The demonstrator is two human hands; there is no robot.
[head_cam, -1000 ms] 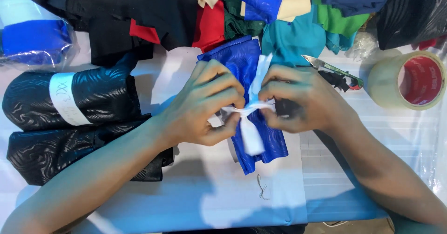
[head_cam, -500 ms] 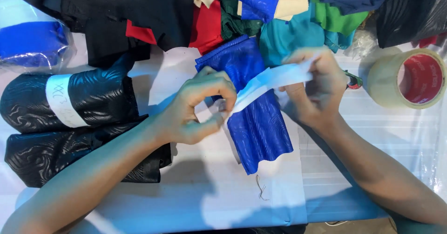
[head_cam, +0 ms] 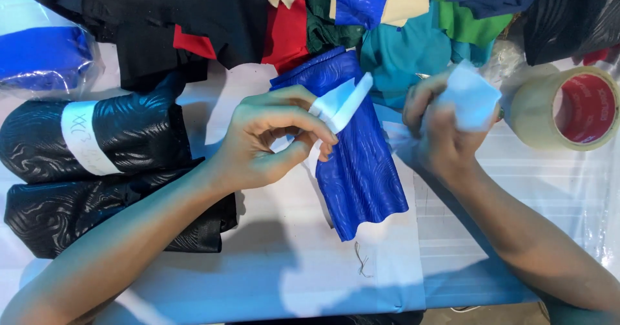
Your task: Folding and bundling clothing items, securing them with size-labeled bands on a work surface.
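Here, both hands pinch white strips (head_cam: 340,103) beside the blue roll's (head_cam: 361,170) edge.

Both forearms are bare to the elbows, left hand (head_cam: 258,144) and right hand (head_cam: 442,134) without gloves or rings

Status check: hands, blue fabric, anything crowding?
Left hand pinches white strip over blue fabric. Right hand holds white piece. Tape roll close on the right, black rolls on the left.
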